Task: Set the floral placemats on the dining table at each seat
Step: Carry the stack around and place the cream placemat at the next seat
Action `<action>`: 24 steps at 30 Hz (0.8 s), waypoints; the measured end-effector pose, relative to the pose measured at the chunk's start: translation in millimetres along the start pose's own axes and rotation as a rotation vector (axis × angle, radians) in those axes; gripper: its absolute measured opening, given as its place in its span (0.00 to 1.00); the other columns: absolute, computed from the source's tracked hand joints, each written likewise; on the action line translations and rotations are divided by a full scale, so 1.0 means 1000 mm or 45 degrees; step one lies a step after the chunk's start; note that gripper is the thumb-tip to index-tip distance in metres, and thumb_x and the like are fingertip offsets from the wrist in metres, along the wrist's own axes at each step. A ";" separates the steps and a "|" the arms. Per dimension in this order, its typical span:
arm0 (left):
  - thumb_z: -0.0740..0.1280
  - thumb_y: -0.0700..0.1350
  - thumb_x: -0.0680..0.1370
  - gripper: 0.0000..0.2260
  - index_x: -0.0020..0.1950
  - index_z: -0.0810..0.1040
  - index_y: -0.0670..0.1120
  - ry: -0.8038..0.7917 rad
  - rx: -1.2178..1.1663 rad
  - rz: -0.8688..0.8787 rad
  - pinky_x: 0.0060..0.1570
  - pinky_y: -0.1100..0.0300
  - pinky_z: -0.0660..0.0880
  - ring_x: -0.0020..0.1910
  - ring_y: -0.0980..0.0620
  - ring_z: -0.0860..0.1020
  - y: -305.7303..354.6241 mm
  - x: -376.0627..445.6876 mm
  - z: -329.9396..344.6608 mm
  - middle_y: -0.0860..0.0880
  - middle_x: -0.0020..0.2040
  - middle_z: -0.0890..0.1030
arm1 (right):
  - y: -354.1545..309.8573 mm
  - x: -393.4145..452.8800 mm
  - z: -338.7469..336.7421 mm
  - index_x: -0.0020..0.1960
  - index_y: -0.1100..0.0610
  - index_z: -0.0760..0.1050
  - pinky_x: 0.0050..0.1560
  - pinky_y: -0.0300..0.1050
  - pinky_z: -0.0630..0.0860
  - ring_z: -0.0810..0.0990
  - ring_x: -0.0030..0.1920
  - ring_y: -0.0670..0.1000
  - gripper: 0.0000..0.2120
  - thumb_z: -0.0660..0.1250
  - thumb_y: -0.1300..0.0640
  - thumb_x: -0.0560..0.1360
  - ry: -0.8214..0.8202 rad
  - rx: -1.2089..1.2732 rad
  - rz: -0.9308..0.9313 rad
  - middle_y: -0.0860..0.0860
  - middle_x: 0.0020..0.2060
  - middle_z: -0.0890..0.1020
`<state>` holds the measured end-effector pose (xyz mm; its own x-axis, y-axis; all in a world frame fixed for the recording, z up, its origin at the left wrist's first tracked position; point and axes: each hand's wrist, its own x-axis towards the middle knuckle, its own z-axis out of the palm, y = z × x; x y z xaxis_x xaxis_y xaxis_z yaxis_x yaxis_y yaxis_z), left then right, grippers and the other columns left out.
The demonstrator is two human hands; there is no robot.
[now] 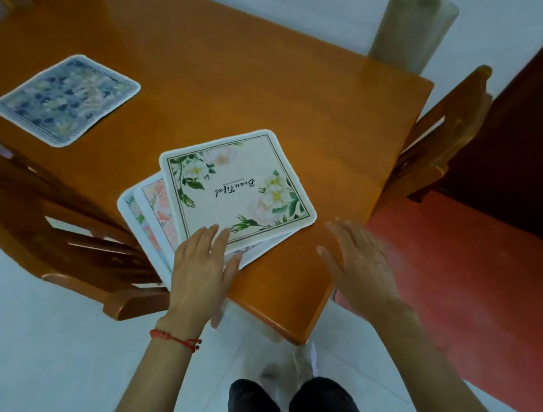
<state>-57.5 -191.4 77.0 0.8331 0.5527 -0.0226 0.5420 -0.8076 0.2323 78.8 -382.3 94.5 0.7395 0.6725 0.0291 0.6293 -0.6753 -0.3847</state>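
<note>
Left hand (200, 277) rests flat on stacked placemats (237, 189); right hand (360, 263) hovers spread.

Cream white-flowered top placemat (236, 186), blue-patterned placemat (66, 99), glossy orange wooden table (281, 83).

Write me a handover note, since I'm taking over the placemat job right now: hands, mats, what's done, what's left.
Left hand: open, fingers flat on the near corner of the fanned stack of placemats at the table's near corner.
Right hand: open, over the table edge, holding nothing.
Done: one blue floral placemat lies flat by the left chair.
Left: the stack, at least three mats with the "Beautiful" one on top, needs spreading to the other seats, including the right chair.
</note>
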 end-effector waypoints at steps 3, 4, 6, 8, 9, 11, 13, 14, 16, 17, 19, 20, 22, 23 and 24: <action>0.58 0.53 0.75 0.22 0.62 0.75 0.41 0.011 0.003 -0.046 0.57 0.40 0.71 0.60 0.37 0.75 -0.004 0.017 0.004 0.39 0.60 0.78 | 0.005 0.028 0.004 0.65 0.59 0.69 0.64 0.53 0.66 0.70 0.65 0.58 0.25 0.51 0.43 0.76 -0.047 -0.008 -0.033 0.57 0.64 0.72; 0.57 0.54 0.75 0.22 0.61 0.75 0.41 0.005 0.011 -0.062 0.56 0.40 0.72 0.58 0.37 0.76 -0.005 0.023 0.005 0.38 0.59 0.79 | 0.007 0.038 0.006 0.66 0.58 0.68 0.64 0.54 0.66 0.70 0.65 0.58 0.26 0.50 0.43 0.76 -0.056 -0.004 -0.048 0.57 0.65 0.72; 0.54 0.55 0.75 0.24 0.60 0.76 0.40 -0.015 0.023 -0.100 0.53 0.41 0.74 0.56 0.37 0.78 -0.007 0.036 0.006 0.38 0.57 0.80 | 0.011 0.058 0.009 0.66 0.58 0.68 0.64 0.55 0.66 0.70 0.66 0.58 0.28 0.49 0.42 0.75 -0.074 0.016 -0.067 0.57 0.65 0.72; 0.53 0.55 0.75 0.24 0.60 0.76 0.40 -0.025 0.017 -0.147 0.52 0.42 0.75 0.56 0.38 0.78 -0.007 0.049 0.009 0.39 0.57 0.80 | 0.016 0.079 0.011 0.66 0.58 0.68 0.65 0.55 0.65 0.69 0.66 0.58 0.27 0.50 0.42 0.76 -0.112 0.023 -0.104 0.57 0.65 0.72; 0.53 0.55 0.75 0.24 0.60 0.76 0.40 -0.023 0.006 -0.171 0.52 0.42 0.75 0.56 0.38 0.78 -0.007 0.055 0.011 0.38 0.57 0.80 | 0.019 0.090 0.010 0.67 0.58 0.68 0.65 0.55 0.65 0.69 0.66 0.57 0.26 0.52 0.43 0.76 -0.129 0.022 -0.126 0.56 0.65 0.72; 0.54 0.55 0.76 0.24 0.61 0.75 0.39 -0.014 -0.018 -0.213 0.53 0.42 0.75 0.56 0.37 0.78 -0.008 0.067 0.016 0.38 0.58 0.79 | 0.025 0.109 0.012 0.67 0.58 0.67 0.66 0.54 0.63 0.68 0.67 0.57 0.24 0.55 0.45 0.76 -0.169 0.036 -0.147 0.56 0.66 0.71; 0.54 0.54 0.76 0.24 0.61 0.75 0.39 0.000 -0.036 -0.249 0.53 0.42 0.75 0.56 0.37 0.78 -0.009 0.077 0.021 0.37 0.58 0.79 | 0.030 0.127 0.015 0.67 0.58 0.68 0.66 0.54 0.63 0.68 0.67 0.58 0.24 0.56 0.45 0.76 -0.183 0.055 -0.181 0.57 0.66 0.71; 0.54 0.54 0.76 0.24 0.61 0.75 0.38 0.008 -0.045 -0.264 0.52 0.43 0.75 0.56 0.37 0.78 -0.010 0.081 0.023 0.37 0.57 0.79 | 0.032 0.136 0.017 0.67 0.58 0.67 0.67 0.54 0.62 0.67 0.68 0.57 0.24 0.56 0.45 0.77 -0.204 0.057 -0.199 0.57 0.67 0.70; 0.55 0.53 0.75 0.23 0.61 0.75 0.38 0.018 -0.062 -0.290 0.52 0.43 0.75 0.56 0.37 0.77 -0.013 0.088 0.027 0.37 0.57 0.79 | 0.037 0.150 0.023 0.70 0.57 0.63 0.69 0.52 0.58 0.63 0.70 0.55 0.24 0.56 0.46 0.78 -0.305 0.029 -0.208 0.55 0.70 0.66; 0.55 0.53 0.75 0.23 0.61 0.75 0.38 0.019 -0.076 -0.310 0.52 0.43 0.74 0.56 0.37 0.77 -0.015 0.092 0.029 0.37 0.57 0.79 | 0.039 0.156 0.026 0.70 0.57 0.63 0.70 0.51 0.57 0.62 0.71 0.55 0.24 0.56 0.46 0.78 -0.334 0.023 -0.207 0.55 0.70 0.66; 0.55 0.53 0.75 0.24 0.62 0.74 0.38 0.026 -0.121 -0.360 0.52 0.43 0.74 0.56 0.37 0.77 -0.020 0.098 0.032 0.37 0.57 0.79 | 0.041 0.165 0.033 0.69 0.57 0.65 0.68 0.52 0.60 0.65 0.69 0.56 0.27 0.53 0.42 0.77 -0.329 0.053 -0.192 0.56 0.68 0.68; 0.55 0.53 0.75 0.24 0.62 0.74 0.37 0.028 -0.150 -0.386 0.53 0.43 0.74 0.56 0.36 0.77 -0.024 0.101 0.034 0.37 0.57 0.78 | 0.042 0.170 0.037 0.68 0.58 0.66 0.68 0.53 0.61 0.66 0.68 0.56 0.28 0.51 0.41 0.75 -0.322 0.071 -0.182 0.56 0.67 0.70; 0.55 0.53 0.75 0.24 0.61 0.74 0.37 0.033 -0.196 -0.421 0.53 0.42 0.74 0.56 0.36 0.77 -0.033 0.108 0.039 0.36 0.57 0.78 | 0.042 0.178 0.045 0.68 0.57 0.66 0.68 0.52 0.61 0.66 0.68 0.56 0.27 0.52 0.42 0.76 -0.350 0.078 -0.163 0.56 0.67 0.70; 0.55 0.53 0.75 0.24 0.61 0.74 0.36 0.023 -0.218 -0.435 0.54 0.42 0.74 0.56 0.36 0.76 -0.038 0.112 0.041 0.36 0.57 0.78 | 0.043 0.183 0.050 0.69 0.57 0.65 0.68 0.51 0.60 0.65 0.69 0.55 0.25 0.54 0.44 0.77 -0.374 0.074 -0.148 0.55 0.68 0.69; 0.55 0.53 0.75 0.25 0.61 0.74 0.36 0.010 -0.237 -0.447 0.54 0.42 0.75 0.56 0.35 0.76 -0.044 0.116 0.044 0.36 0.57 0.78 | 0.044 0.187 0.055 0.70 0.56 0.63 0.69 0.51 0.59 0.63 0.70 0.55 0.24 0.55 0.46 0.78 -0.399 0.065 -0.124 0.55 0.69 0.67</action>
<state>20.3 -101.1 21.6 0.5990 0.7910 -0.1245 0.7641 -0.5182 0.3842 231.9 -269.7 32.6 0.5621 0.7987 -0.2146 0.6746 -0.5929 -0.4397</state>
